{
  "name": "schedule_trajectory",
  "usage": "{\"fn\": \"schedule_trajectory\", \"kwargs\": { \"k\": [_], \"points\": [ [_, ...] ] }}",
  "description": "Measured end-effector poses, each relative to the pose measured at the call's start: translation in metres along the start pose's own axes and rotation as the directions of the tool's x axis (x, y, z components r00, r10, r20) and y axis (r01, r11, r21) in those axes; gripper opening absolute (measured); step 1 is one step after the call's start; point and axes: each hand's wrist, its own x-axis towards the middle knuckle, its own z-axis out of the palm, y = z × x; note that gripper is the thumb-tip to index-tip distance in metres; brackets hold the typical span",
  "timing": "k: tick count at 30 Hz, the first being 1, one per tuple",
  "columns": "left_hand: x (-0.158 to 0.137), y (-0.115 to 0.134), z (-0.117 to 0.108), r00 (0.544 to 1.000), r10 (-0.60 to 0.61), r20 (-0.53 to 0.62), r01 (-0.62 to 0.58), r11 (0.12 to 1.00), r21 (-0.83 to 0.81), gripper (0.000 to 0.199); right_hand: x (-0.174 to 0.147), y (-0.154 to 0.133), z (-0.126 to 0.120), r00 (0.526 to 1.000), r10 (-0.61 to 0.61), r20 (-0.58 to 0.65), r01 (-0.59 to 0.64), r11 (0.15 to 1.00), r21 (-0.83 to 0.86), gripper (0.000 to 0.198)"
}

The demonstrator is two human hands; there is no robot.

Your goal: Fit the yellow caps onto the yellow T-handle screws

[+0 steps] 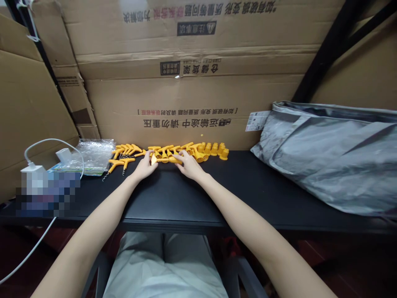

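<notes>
Between my two hands a yellow corkscrew [174, 160] lies crosswise, partly covered by fingers. My left hand [145, 166] pinches its left end, where a bright yellow part [154, 158] shows. At the other end, the fingers of my right hand [191, 166] close on it. Just behind my hands runs a row of yellow corkscrews with cone-shaped sleeves [198, 154], overlapping one another. Left of my left hand lie several bare corkscrews [115, 164] with yellow T-shaped handles and metal spirals. Several loose yellow sleeves [222, 151] stand beyond my right hand.
Clear plastic bags [94, 151] and a white charger with a cable [33, 176] lie on the black table [173, 203] at left. A large grey bag [328, 161] fills the right side. Cardboard [192, 91] walls the back.
</notes>
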Motion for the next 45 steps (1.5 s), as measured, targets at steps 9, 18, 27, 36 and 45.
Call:
{"fn": "schedule_trajectory", "kwargs": {
  "k": [9, 18, 27, 36, 45],
  "points": [
    [-0.006, 0.005, -0.003, 0.992, 0.125, -0.007, -0.118, 0.950, 0.290, 0.028, 0.001, 0.006, 0.003, 1.000, -0.026, 0.000, 0.026, 0.996, 0.080, 0.037],
    [-0.004, 0.001, 0.000, 0.996, 0.085, 0.020, -0.087, 0.971, 0.223, 0.025, 0.002, 0.006, -0.001, 0.996, -0.088, 0.019, 0.086, 0.994, 0.065, 0.041],
    [-0.005, 0.004, -0.006, 0.990, 0.134, 0.037, -0.138, 0.928, 0.345, 0.030, 0.007, 0.016, -0.008, 1.000, -0.019, -0.008, 0.021, 0.926, 0.377, 0.050],
    [-0.007, 0.006, -0.009, 0.983, 0.179, 0.050, -0.184, 0.908, 0.375, 0.028, 0.006, 0.016, -0.013, 0.934, 0.240, 0.263, -0.356, 0.621, 0.699, 0.030],
    [-0.006, 0.007, -0.011, 0.983, 0.177, 0.047, -0.180, 0.882, 0.435, 0.030, 0.008, 0.009, -0.012, 0.908, 0.286, 0.306, -0.416, 0.535, 0.735, 0.033]
  ]
}}
